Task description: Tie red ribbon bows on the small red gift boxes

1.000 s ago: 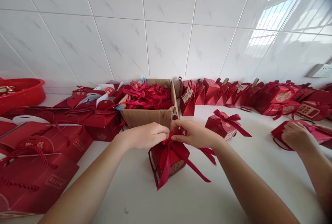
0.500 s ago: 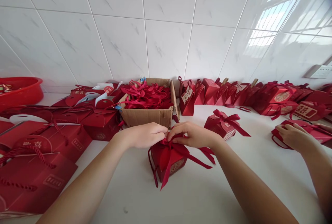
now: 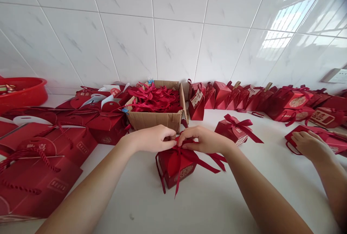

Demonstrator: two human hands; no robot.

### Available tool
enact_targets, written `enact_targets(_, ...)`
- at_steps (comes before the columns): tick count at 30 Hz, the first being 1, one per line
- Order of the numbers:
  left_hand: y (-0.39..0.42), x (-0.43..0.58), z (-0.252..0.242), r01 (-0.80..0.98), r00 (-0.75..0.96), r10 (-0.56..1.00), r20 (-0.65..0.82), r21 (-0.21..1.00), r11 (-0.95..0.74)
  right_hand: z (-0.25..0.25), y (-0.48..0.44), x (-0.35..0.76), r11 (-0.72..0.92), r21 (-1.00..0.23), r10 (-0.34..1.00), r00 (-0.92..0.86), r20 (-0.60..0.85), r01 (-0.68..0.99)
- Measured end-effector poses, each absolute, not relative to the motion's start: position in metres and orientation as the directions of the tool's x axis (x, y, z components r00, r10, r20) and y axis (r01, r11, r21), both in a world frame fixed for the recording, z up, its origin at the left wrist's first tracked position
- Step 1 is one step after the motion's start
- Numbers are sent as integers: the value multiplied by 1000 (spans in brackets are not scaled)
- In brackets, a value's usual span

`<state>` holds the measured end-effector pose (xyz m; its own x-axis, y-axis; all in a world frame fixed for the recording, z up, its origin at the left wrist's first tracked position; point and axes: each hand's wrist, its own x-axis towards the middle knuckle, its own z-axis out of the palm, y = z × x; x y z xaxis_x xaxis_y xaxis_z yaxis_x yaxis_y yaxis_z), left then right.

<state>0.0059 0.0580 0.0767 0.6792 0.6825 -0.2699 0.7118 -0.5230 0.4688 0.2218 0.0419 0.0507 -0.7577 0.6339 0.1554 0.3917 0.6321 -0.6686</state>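
A red gift box (image 3: 173,174) with a gold emblem stands on the white table in front of me. Red ribbon (image 3: 177,161) is gathered on its top, with long tails hanging over the front and out to the right. My left hand (image 3: 157,139) is closed at the ribbon's upper left, fingertips pinched. My right hand (image 3: 199,140) pinches the ribbon from the right, its fingertips almost meeting the left ones. A dark red cord hangs at the box's left side. The exact grip of the fingertips is partly hidden behind the knuckles.
Behind my hands stands a cardboard box (image 3: 154,120) full of red ribbons. Many red boxes (image 3: 73,140) crowd the left, near a red basin (image 3: 24,93). A bow-tied box (image 3: 230,131) sits right. Another person's hand (image 3: 309,143) rests on a box at far right.
Both hands stay at the ribbon, with the fingertips shifting slightly and the left index finger lifting a little from the thumb. The front ribbon tail has swung slightly right. The view has shifted a little.
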Motion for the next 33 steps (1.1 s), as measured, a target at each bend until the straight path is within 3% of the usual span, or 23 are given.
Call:
enact_targets(9, 58, 3, 77, 698, 688, 688, -231, 470, -539, 64, 28, 211, 627, -646, 659, -738, 143, 435)
enact_targets(13, 61, 3, 76, 695, 688, 695, -208, 463, -550, 75, 18, 206, 500, -700, 764, -641, 79, 510)
enact_targets(17, 64, 1, 72, 692, 694, 691, -201, 453, -563, 78, 15, 205, 446, -723, 770, -638, 9, 528)
enact_targets(33, 63, 9, 68, 645, 701, 706, -102, 514, -566, 63, 32, 220, 632, -664, 686, -687, 240, 399)
